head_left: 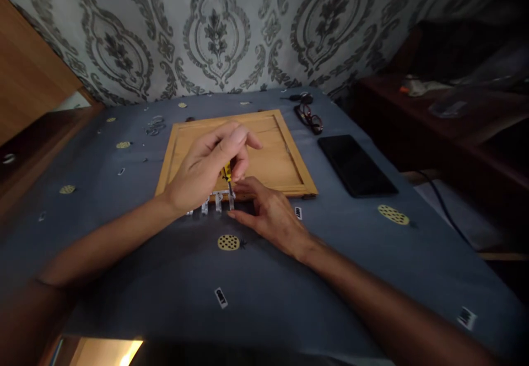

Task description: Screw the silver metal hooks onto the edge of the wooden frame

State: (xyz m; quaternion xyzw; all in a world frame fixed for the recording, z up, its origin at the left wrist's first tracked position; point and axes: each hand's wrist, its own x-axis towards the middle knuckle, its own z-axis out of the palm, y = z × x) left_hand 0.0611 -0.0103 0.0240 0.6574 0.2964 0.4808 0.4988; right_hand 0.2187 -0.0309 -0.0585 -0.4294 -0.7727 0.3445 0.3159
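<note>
A silvery metal hook strip (pixel 219 201) is set along a framed tan wooden board's (pixel 275 156) near edge; above, a yellow-handled screwdriver (pixel 227 171) is gripped by the curled left hand (pixel 210 159); the half-open right hand's (pixel 275 214) hold is unclear.

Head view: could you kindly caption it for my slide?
Left hand holding a yellow tool, right hand alongside, at a wooden panel.
</note>
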